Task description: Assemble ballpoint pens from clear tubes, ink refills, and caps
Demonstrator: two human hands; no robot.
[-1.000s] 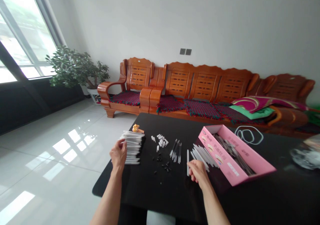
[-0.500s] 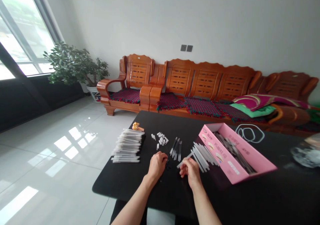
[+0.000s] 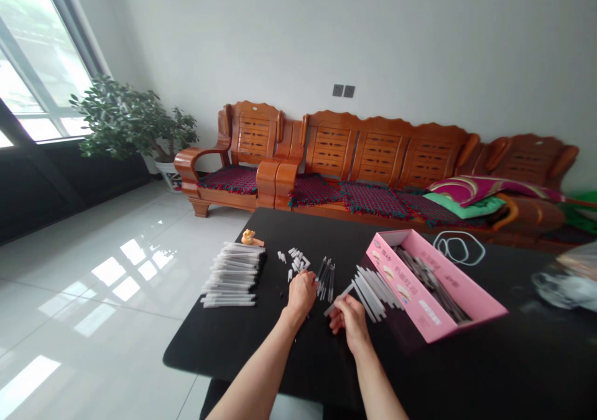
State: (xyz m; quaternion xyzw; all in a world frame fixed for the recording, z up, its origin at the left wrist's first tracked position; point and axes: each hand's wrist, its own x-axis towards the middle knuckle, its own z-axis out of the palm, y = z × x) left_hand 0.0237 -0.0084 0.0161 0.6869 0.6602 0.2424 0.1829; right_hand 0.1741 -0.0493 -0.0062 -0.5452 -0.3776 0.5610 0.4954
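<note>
My right hand [image 3: 349,320] is closed on a translucent pen barrel [image 3: 339,300], which points up and to the right. Just left of the black-and-clear pen refills [image 3: 330,280], my left hand [image 3: 301,295] has its fingers drawn together; what they hold, if anything, is hidden. Small white pen parts [image 3: 298,259] lie loose beyond that hand. More translucent barrels [image 3: 373,290] are fanned out right of the refills. A stack of white pens with dark ends [image 3: 231,277] lies at the left of the black table [image 3: 224,339].
A pink box [image 3: 429,314] full of dark, slender items stands to the right. Behind it lies a white loop of cord [image 3: 459,247]. A small orange figurine [image 3: 250,238] sits beyond the stacked pens, and a clear plastic bag [image 3: 566,283] rests at far right.
My left hand has moved forward from the small black pieces to beside the refills. My right hand keeps hold of the barrel. The view has shifted slightly.
</note>
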